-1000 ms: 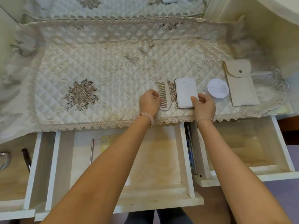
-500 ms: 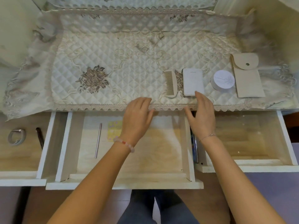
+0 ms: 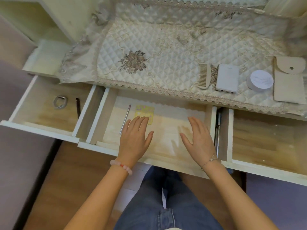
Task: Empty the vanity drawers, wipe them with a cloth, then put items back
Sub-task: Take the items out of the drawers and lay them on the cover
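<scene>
Where left hand [image 3: 134,138] points, card [image 3: 144,111] lies.

This is a home, at someone's dressing spot: a cream vanity [image 3: 54,25] draped with a quilted, lace-edged cloth [image 3: 166,52] stitched with flowers. On the cloth lie a comb [image 3: 204,78], a white case [image 3: 227,78], a round jar [image 3: 260,80] and a snap pouch [image 3: 289,80], all personal bits, and three shallow drawers [image 3: 41,117] stand pulled out below. Wood floor [image 3: 74,171] shows underneath, and a person in jeans [image 3: 157,205] sits close in front.
</scene>
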